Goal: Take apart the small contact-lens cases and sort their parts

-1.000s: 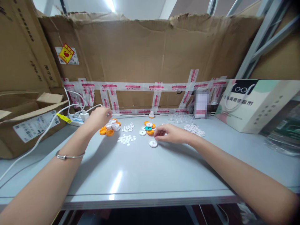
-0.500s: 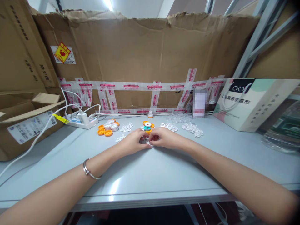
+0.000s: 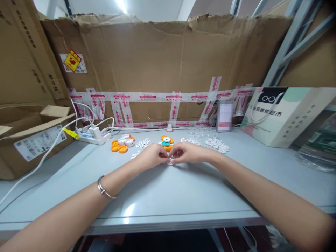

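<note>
My left hand [image 3: 154,154] and my right hand [image 3: 187,153] meet over the grey table, fingertips pinched close together. Between and below them is a small white round plastic piece [image 3: 171,162], low at the table surface; the fingers cover much of it. Just beyond the hands, orange, teal and white round caps [image 3: 166,143] are grouped together, some overlapping. Small white pieces [image 3: 135,154] lie beside my left hand. Behind my right hand are white ring-like parts [image 3: 190,140], partly hidden.
Orange and white caps [image 3: 123,148] and tiny white parts [image 3: 143,142] lie at left. Clear plastic pieces [image 3: 201,132] and a pile of white rings [image 3: 217,145] are at right. A power strip [image 3: 97,139], an open carton [image 3: 39,140], a paper bag [image 3: 270,122] and a large bottle [image 3: 319,143] flank them.
Both sets of fingertips have drawn closer together over the white piece, and more of its edge shows below them. The whole view has shifted slightly.
</note>
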Demonstrator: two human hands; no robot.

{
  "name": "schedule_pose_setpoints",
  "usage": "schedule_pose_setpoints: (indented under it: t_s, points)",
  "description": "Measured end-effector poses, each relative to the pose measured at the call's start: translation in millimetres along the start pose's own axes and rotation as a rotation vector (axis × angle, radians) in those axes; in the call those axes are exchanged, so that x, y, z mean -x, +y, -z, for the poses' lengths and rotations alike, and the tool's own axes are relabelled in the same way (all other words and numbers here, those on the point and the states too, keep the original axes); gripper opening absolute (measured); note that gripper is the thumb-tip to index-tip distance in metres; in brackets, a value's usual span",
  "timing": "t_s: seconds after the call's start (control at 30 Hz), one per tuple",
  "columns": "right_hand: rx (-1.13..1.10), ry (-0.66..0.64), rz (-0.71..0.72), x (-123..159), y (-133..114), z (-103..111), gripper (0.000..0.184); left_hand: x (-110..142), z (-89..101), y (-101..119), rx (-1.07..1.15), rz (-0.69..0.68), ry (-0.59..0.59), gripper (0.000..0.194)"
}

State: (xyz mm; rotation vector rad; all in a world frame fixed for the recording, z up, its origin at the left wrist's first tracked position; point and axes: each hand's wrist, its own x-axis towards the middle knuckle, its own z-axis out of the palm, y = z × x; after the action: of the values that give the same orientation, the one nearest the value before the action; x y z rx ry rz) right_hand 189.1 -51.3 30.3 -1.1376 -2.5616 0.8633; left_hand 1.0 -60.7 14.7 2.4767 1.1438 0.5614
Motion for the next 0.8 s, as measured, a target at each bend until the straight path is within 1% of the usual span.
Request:
schedule_pose_setpoints:
  t_s: [0.07,0.1,0.2,0.3,0.47,0.67,0.73,0.8]
  points:
    - [-0.011,-0.019,-0.01,0.6,3.1,2.1,0.039,-1.3,0.7,-0.9,-0.004,0.016,-0.009,0.018]
    - [-0.019,-0.027,-0.017,0.2,4.8,2.3,0.042,-2.2,1.1,-1.2,-0.012,0.03,-0.012,0.018]
    - [-0.034,-0.025,-0.039,-2.9,9.0,-0.5,0.04,-5.0,3.0,-1.0,-0.052,0.064,-0.044,0.02]
    - [-0.026,0.009,-0.035,-6.0,9.0,-5.0,0.037,-6.6,5.3,1.1,-0.094,0.075,-0.071,0.019]
    - [-0.058,0.007,0.035,-7.7,3.9,-9.9,0.037,-4.7,5.4,5.0,-0.173,0.055,-0.039,0.017]
    - [-0.068,0.044,-0.009,-8.2,1.6,-12.4,0.031,-3.4,1.6,8.6,-0.293,0.016,0.012,0.018]
    - [-0.067,0.055,-0.014,-8.1,1.6,-12.7,0.032,-4.2,2.0,9.9,-0.286,0.018,0.022,0.017]
    - [-0.055,0.065,-0.018,-7.9,1.5,-12.9,0.033,-4.5,6.3,10.3,-0.242,0.029,0.037,0.015]
